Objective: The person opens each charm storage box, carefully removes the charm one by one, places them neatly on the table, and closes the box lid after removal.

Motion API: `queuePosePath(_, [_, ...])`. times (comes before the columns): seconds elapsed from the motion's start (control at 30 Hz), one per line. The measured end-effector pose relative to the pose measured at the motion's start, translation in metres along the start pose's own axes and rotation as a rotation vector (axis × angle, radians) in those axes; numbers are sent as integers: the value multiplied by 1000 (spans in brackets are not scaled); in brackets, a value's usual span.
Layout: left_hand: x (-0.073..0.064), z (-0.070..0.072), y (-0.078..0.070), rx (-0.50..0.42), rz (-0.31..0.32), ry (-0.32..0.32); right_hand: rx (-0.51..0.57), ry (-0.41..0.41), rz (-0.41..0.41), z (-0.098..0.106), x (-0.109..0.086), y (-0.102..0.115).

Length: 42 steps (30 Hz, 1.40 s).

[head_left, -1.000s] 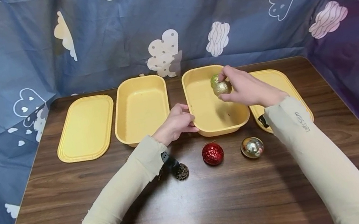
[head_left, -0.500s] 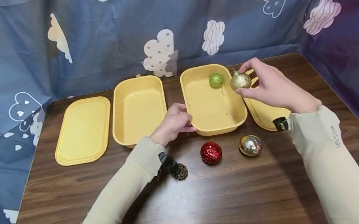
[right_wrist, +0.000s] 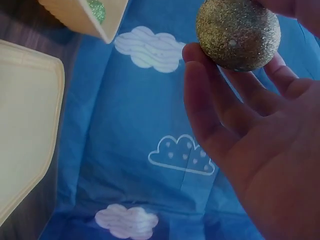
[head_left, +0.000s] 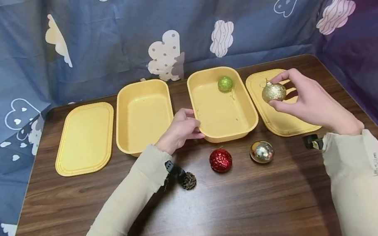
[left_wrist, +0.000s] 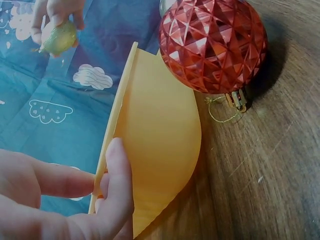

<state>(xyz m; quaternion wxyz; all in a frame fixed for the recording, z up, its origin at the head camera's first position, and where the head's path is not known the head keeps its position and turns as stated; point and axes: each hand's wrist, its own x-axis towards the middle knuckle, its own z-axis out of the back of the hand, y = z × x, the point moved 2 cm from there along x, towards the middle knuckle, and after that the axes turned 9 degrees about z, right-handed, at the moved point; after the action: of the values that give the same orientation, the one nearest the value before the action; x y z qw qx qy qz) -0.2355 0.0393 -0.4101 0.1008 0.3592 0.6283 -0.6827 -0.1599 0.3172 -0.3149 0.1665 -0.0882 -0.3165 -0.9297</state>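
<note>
Two containers (head_left: 144, 121) stand between two lids (head_left: 84, 138) on the tabletop (head_left: 207, 224). One bauble (head_left: 225, 84) lies in the right container (head_left: 228, 138), two baubles (head_left: 221, 160) before it.

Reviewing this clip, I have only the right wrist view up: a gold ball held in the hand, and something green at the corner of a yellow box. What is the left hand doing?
Observer: In the head view, the left hand holds the left rim of the yellow box that has the green ball in it.

Reviewer: My view stops at that corner. Are there any more balls on the box's near side?

Observer: Yes, two lie on the table there: a red ball and, to its right, a shiny ball.
</note>
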Motion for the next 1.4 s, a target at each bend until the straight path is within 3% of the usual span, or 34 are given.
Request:
queuePosePath(0.43, [-1,2,0,-9,2,3,-6,6,-29,0,-35,-20])
queuePosePath(0.93, [0,2,1,-15,0,6,-19,38,33,-12,-60,-37])
queuePosePath(1.4, [2,0,2,-18,-3,15,-57,132,-79,-27,-78,-56])
